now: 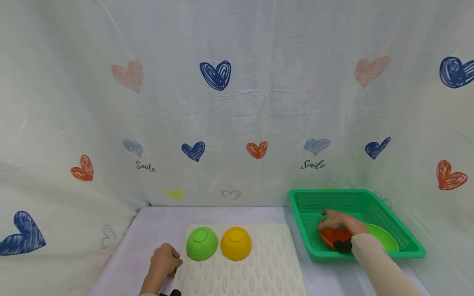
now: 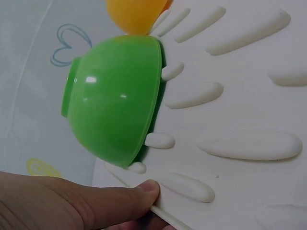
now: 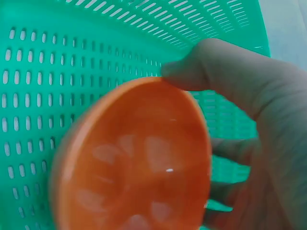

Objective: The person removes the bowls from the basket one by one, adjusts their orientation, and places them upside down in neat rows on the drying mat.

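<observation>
My right hand (image 1: 335,220) is in the green basket (image 1: 311,254) and pinches the rim of an orange bowl (image 3: 139,158), thumb at the rim and fingers along the outside. In the right wrist view the bowl's hollow side faces the camera. My left hand (image 1: 163,260) grips the left edge of a white ridged mat (image 1: 270,255), its thumb on top in the left wrist view. Upside down on the mat, close to that hand, sits a green bowl (image 1: 201,243). A yellow bowl (image 1: 235,243) lies inverted just to its right.
A light green bowl (image 1: 383,237) leans in the right part of the basket, beside my right forearm. Behind the table (image 1: 163,218) hangs a white curtain (image 1: 237,111) printed with hearts, which also runs along both sides.
</observation>
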